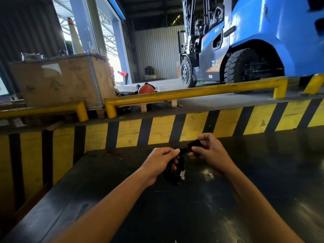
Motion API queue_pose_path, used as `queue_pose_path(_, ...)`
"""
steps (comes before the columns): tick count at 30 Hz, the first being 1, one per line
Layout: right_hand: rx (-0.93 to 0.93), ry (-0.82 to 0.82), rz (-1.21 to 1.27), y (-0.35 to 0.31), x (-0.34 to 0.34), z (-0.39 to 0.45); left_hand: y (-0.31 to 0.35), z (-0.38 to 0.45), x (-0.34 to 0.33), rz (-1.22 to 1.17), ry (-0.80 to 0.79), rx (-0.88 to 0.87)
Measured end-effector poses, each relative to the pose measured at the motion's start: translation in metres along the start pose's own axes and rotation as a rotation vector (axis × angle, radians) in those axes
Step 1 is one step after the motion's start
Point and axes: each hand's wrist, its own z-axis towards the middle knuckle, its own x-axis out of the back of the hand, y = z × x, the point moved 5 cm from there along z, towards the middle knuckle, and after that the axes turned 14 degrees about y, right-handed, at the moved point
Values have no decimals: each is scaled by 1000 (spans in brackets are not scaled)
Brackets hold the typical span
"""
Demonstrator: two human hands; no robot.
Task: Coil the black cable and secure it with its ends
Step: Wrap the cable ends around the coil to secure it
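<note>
The black cable (173,170) hangs as a bunched coil between both hands, above a dark table (245,190). My left hand (161,161) grips the top of the coil, and its loops dangle below with a small white piece near the bottom. My right hand (208,150) pinches a black end of the cable at its fingertips, just right of the left hand. A short stretch of cable runs between the two hands. The part inside the fists is hidden.
A yellow-and-black striped wall (157,132) rises behind the table. Yellow guard rails (192,92) run along the ledge above it. A blue forklift (245,50) stands at the right, a large crate (61,81) at the left, and an orange helmet (146,88) lies between them.
</note>
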Motion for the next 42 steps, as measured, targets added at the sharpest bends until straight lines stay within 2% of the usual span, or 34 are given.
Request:
queue_pose_path(4,110,-314,-300,-2,-5,-9,7,-1,4,83,-49,-28)
queue_pose_path(6,149,-401,-396,-3,-9,-15,10,-1,5,125,-76,-24)
queue_pose_path(12,186,-338,-409,-5,-6,-11,18,-1,5,217,-169,-7)
queue_pose_path(16,167,-268,-324,-10,-3,-8,26,-2,8,40,-122,64)
queue_pose_path(18,167,-299,-397,-10,-9,-9,31,-2,5,18,-126,71)
queue_pose_path(21,283,-342,-551,-11,-21,-11,36,-3,0,37,-131,63)
queue_pose_path(27,375,-108,-636,-12,-22,-5,33,-1,1,49,-148,0)
queue_pose_path(31,344,93,-599,-14,-11,-1,19,1,8,56,-11,-57)
queue_pose_path(37,292,191,-574,-12,-9,-3,8,0,8,-131,88,-74)
queue_pose_path(42,259,262,-453,-15,-11,-7,12,0,3,-84,177,-169)
